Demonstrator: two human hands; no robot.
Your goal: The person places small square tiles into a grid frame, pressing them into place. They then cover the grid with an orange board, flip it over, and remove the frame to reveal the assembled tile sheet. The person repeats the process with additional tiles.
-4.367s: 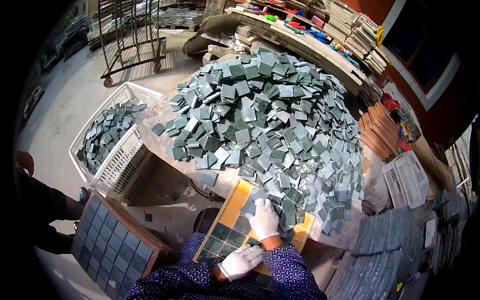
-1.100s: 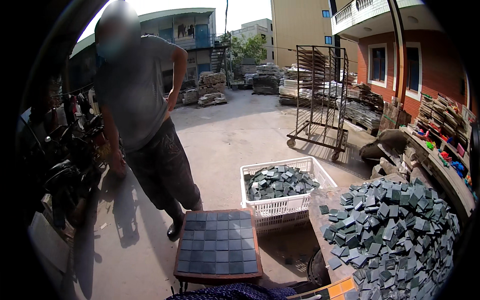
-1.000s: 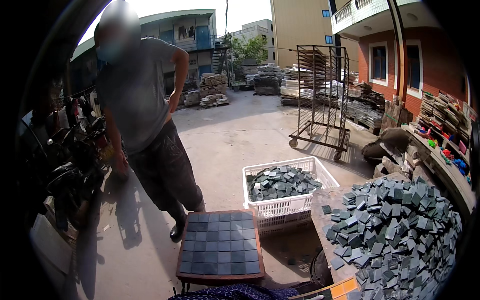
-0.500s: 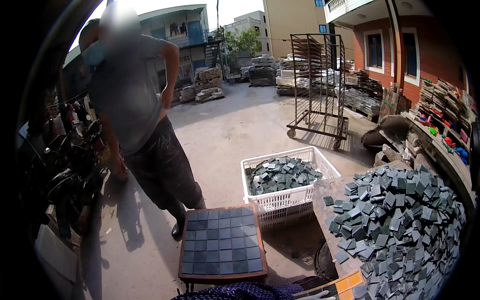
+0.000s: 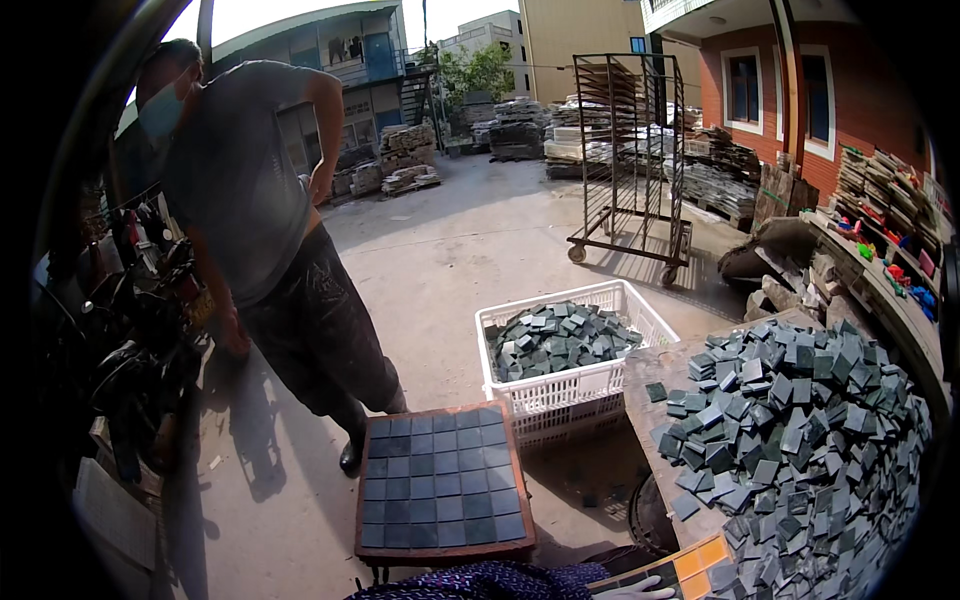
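At the lower edge a dark purple patterned sleeve runs to the right and ends in my left hand, in a pale glove. The fingers in sight are stretched out at an orange divided tray; the rest of the hand is cut off. My right hand is out of view. A big heap of dark grey-green square tiles lies beside the tray, on a board. To the left, a reddish-brown tray holds similar square tiles laid in neat rows.
Behind the board stands a white plastic crate full of loose tiles. A masked person in a grey shirt stands at left, near parked motorbikes. Farther off are a wheeled metal rack and stone stacks.
The view has shifted slightly. More of my gloved hand shows at the orange tray, a little farther right. The person at left holds about the same pose; the laid-out tiles look unchanged.
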